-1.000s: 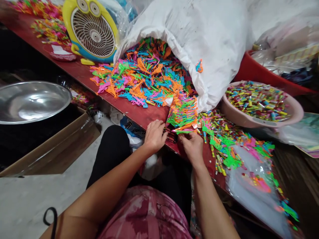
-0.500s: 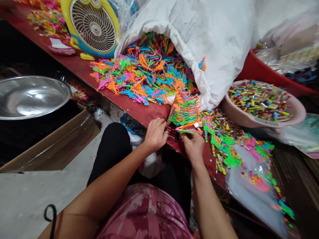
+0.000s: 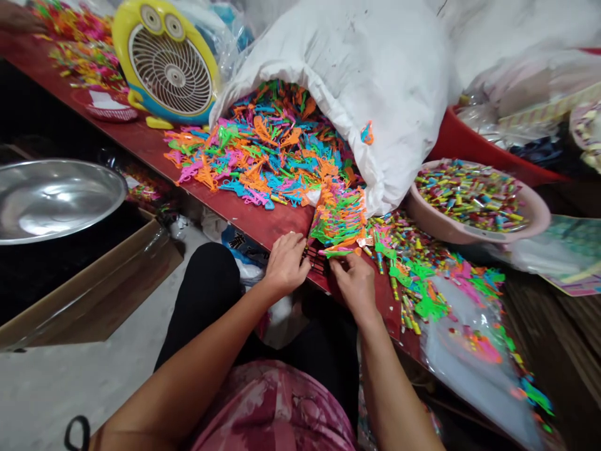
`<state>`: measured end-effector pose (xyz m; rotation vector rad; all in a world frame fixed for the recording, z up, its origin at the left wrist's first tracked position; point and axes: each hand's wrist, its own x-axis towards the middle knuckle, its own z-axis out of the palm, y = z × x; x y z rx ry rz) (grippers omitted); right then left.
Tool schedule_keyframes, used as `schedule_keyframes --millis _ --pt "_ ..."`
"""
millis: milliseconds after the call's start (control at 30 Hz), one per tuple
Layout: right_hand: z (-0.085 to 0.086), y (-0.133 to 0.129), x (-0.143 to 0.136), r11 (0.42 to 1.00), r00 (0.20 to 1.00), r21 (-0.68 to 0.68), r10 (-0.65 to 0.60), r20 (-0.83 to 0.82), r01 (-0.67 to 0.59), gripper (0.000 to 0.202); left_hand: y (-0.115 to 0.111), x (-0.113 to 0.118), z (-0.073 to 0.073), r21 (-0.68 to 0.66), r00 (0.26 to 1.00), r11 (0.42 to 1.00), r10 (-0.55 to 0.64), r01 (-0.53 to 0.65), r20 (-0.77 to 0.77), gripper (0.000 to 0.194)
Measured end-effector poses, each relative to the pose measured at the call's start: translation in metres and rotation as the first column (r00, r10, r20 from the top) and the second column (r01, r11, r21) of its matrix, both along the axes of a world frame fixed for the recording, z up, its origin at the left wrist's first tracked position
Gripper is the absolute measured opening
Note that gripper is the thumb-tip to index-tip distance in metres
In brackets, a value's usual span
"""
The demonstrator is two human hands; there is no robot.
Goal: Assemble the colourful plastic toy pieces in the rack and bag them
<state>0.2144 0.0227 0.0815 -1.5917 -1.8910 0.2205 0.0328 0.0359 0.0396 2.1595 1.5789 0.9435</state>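
A neat stack of flat plastic pieces (image 3: 340, 216) in green, orange, pink and blue stands near the front edge of the red table (image 3: 282, 219). Just in front of it lies a black slotted rack (image 3: 317, 260). My left hand (image 3: 286, 263) rests at the rack's left side, fingers close together and bent down; what is under the fingertips is hidden. At the rack's right, my right hand (image 3: 353, 279) has thumb and fingers at the near end of the stack, by a green piece (image 3: 339, 254). Its fingertips are partly hidden.
Loose plastic pieces (image 3: 267, 150) spill from a white sack (image 3: 375, 75). A yellow and blue fan (image 3: 171, 69) stands behind left. A pink basin (image 3: 530, 219) and small tubes (image 3: 413, 241) are at right. A metal bowl (image 3: 61, 197) sits left. Another person's hand (image 3: 19, 20) shows top left.
The view has shifted slightly, so most things sit lower and further left. The right hand's thumb and fingers look a little more apart. Another person's hand has come into view at top left.
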Motion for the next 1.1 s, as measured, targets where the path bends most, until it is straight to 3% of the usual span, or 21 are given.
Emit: schedule_keyframes --millis 200,433,700,833,1100 --pt "0.008 -0.001 0.0 0.989 0.987 0.004 0.147 0.059 -0.148 0.021 0.001 0.001 -0.002 -0.005 1.0 1.0 0.014 -0.014 -0.009 0.047" --pt "0.009 0.002 -0.003 0.998 0.991 0.026 0.058 0.12 -0.062 0.017 0.001 0.002 -0.004 0.019 1.0 1.0 0.019 -0.019 0.002 0.045" --pt "-0.002 0.002 0.007 0.998 0.99 -0.063 -0.024 -0.143 0.015 0.022 0.001 0.002 -0.003 0.008 1.0 1.0 0.016 -0.016 -0.017 0.046" --pt "-0.005 0.006 0.012 0.992 0.968 -0.118 0.015 -0.249 -0.045 0.026 0.002 0.002 -0.003 -0.003 0.999 1.0 0.015 -0.016 -0.029 0.047" --pt "0.005 0.011 0.013 0.983 0.997 -0.182 -0.009 -0.07 -0.004 0.028 0.002 0.001 -0.001 0.021 0.999 1.0 0.006 -0.005 -0.038 0.044"
